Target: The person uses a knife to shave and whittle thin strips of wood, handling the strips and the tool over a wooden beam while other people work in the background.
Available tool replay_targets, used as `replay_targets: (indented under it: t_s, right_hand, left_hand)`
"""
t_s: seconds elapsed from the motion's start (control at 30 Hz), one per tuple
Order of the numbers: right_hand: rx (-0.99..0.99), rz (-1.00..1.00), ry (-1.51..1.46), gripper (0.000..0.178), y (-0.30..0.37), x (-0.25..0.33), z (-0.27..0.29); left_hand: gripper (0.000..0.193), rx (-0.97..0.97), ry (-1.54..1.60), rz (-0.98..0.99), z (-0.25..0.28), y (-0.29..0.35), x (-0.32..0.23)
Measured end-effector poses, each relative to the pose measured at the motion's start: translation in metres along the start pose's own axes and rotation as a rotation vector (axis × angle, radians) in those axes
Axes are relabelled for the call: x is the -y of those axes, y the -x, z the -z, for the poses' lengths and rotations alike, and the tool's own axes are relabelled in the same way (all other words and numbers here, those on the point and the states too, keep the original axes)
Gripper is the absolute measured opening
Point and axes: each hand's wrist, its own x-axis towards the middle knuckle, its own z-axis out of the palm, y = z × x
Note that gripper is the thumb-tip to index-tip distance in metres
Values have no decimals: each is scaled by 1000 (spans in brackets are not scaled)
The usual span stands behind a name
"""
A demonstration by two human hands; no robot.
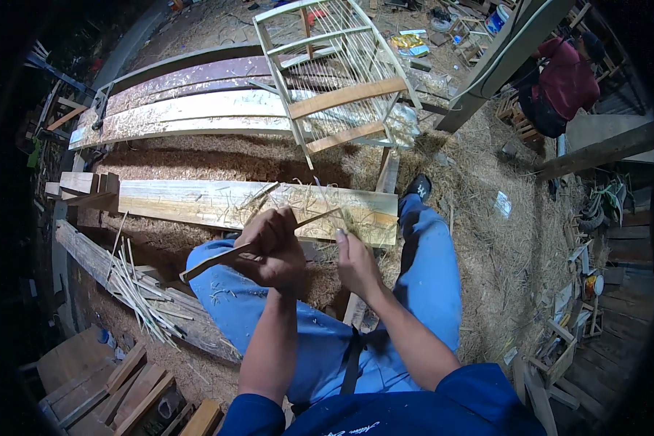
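Note:
My left hand is closed in a fist around a long, thin brown strip that looks like wood. Its wider end sticks out to the lower left, and its narrow end points up toward my right hand. Closed fingers of the right hand pinch a small tuft of yellow-green shavings, close to the narrow tip. Both hands are above my lap, at the near edge of a pale wooden plank. Curled shavings lie scattered on that plank.
Beyond the plank stands a pale wooden frame strung with thin strands, beside a long bench. Thin sticks rest on a weathered board at left. A post and a seated person are at far right.

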Motion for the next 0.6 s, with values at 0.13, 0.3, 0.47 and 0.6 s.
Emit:
replay_targets:
  t_s: [0.13, 0.3, 0.47, 0.6]
  right_hand:
    - [-93, 263, 46, 37, 2, -14, -13]
    - [-68, 149, 100, 34, 0, -6, -10]
    - [-44, 118, 188, 29, -4, -26, -1]
    - [-185, 439, 248, 28, 2, -14, -5]
  left_hand:
    - [69, 126, -26, 64, 4, -3, 3]
    - [70, 83, -1, 99, 7, -3, 5]
    - [71, 179, -22, 99, -5, -1, 3]
    - [73, 233, -42, 140, -8, -3, 1]
